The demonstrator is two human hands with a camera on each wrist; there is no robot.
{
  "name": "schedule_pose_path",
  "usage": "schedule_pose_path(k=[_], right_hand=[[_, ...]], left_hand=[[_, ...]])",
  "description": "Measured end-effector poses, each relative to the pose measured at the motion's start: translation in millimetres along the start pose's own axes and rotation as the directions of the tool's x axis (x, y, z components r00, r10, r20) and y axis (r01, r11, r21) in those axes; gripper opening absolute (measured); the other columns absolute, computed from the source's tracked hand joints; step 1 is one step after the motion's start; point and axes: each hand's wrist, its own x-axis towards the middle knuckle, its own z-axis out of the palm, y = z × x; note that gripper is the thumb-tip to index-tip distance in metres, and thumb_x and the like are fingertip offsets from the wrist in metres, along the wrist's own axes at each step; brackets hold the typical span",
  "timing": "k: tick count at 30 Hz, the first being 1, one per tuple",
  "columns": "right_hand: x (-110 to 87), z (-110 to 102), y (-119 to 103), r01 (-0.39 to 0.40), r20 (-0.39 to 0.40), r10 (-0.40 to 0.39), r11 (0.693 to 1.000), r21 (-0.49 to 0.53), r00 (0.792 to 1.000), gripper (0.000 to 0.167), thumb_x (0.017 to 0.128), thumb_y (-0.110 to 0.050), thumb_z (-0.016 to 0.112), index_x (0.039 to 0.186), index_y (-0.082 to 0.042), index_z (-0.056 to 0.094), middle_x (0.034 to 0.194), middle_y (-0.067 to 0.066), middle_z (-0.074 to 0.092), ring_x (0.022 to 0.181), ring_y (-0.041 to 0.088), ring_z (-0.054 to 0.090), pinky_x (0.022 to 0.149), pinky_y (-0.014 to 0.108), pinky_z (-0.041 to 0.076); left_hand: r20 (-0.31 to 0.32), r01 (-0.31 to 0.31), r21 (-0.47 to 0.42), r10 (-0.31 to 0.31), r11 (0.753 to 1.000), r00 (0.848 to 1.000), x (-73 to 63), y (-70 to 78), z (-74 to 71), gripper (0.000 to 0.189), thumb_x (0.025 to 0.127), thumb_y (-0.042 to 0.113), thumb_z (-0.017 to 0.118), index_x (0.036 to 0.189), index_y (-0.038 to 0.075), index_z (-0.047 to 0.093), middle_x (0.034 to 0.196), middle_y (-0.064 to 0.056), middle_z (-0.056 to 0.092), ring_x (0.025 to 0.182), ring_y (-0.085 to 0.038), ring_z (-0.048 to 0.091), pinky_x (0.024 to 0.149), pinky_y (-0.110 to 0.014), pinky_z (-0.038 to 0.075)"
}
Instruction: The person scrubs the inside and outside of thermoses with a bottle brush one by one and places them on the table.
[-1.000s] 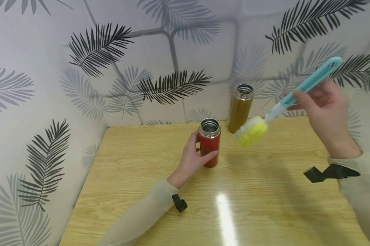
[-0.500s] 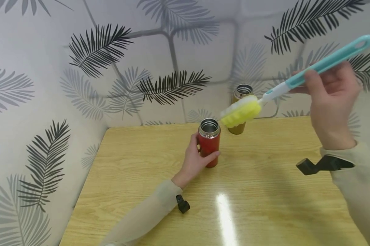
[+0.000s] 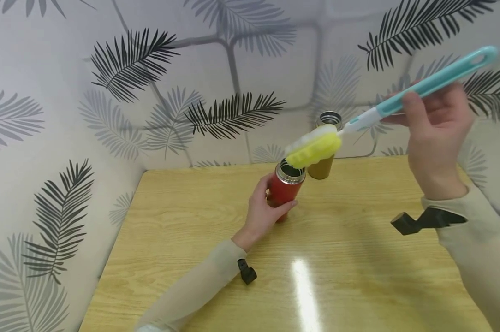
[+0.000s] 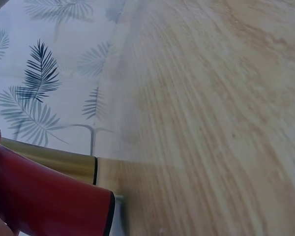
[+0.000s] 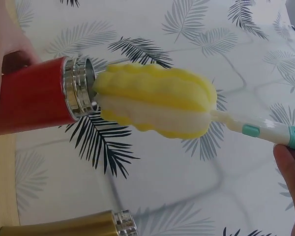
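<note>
My left hand (image 3: 264,207) grips a red thermos bottle (image 3: 284,190) around its body. The bottle has a bare steel mouth and leans to the right. In my right hand (image 3: 438,127), thumb and fingers pinch the teal handle of a bottle brush (image 3: 437,80). Its yellow and white sponge head (image 5: 155,98) has its tip right at the bottle's mouth in the right wrist view. From the left wrist camera, the red bottle's dark base (image 4: 109,214) shows, tilted. Behind the sponge, partly covered by it, a gold thermos bottle (image 3: 321,168) stands upright without a lid.
The wooden table (image 3: 183,221) runs up to a wall (image 3: 266,69) covered in leaf-patterned paper. The gold bottle stands near the table's back edge, just behind the red one. A bright light streak lies on the tabletop.
The brush has come left and down, its sponge going from over the table to the red bottle's mouth. The red bottle has gone from upright to leaning right. The gold bottle has stayed put.
</note>
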Motion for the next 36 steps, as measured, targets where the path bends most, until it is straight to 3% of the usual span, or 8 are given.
schedule_pose_path(k=[8, 18, 25, 36], right_hand=[[-0.2, -1, 3, 0.019, 0.012, -0.019, 0.999, 0.047, 1.000, 0.018, 0.091, 0.009, 0.072, 0.104, 0.016, 0.060, 0.089, 0.024, 0.073, 0.081, 0.027, 0.076, 0.072, 0.033, 0.063], [-4.9, -14, 10, -0.038, 0.063, 0.037, 0.999, 0.020, 0.997, 0.013, 0.094, 0.010, 0.068, 0.104, 0.016, 0.062, 0.090, 0.021, 0.073, 0.077, 0.026, 0.074, 0.070, 0.033, 0.062], [-8.0, -22, 17, -0.074, 0.099, 0.076, 0.997, -0.029, 0.992, 0.007, 0.098, 0.008, 0.063, 0.104, 0.012, 0.064, 0.090, 0.020, 0.073, 0.079, 0.026, 0.075, 0.070, 0.035, 0.062], [-14.5, -25, 24, -0.091, 0.127, 0.101, 0.992, -0.083, 0.987, 0.008, 0.099, 0.005, 0.065, 0.105, 0.009, 0.064, 0.093, 0.018, 0.075, 0.081, 0.023, 0.077, 0.073, 0.033, 0.062]], left_hand=[[-0.021, -0.031, 0.096, 0.033, 0.995, 0.999, 0.1, 5.5, -9.0, 0.078, 0.082, 0.023, 0.091, 0.149, 0.016, 0.051, 0.138, -0.005, 0.060, 0.125, -0.021, 0.056, 0.103, -0.043, 0.050], [-0.045, -0.072, 0.177, 0.081, 0.982, 0.996, 1.3, 5.2, -17.4, 0.079, 0.080, 0.026, 0.092, 0.149, 0.026, 0.055, 0.136, -0.002, 0.062, 0.125, -0.021, 0.053, 0.102, -0.048, 0.047], [-0.037, -0.107, 0.268, 0.121, 0.957, 0.992, 0.7, 9.1, -21.4, 0.082, 0.080, 0.025, 0.092, 0.152, 0.021, 0.054, 0.136, -0.008, 0.062, 0.125, -0.027, 0.052, 0.100, -0.050, 0.049], [-0.034, -0.084, 0.287, 0.098, 0.954, 0.995, -0.9, 11.7, -24.0, 0.081, 0.080, 0.026, 0.092, 0.152, 0.022, 0.055, 0.136, -0.009, 0.062, 0.125, -0.028, 0.052, 0.099, -0.052, 0.050]])
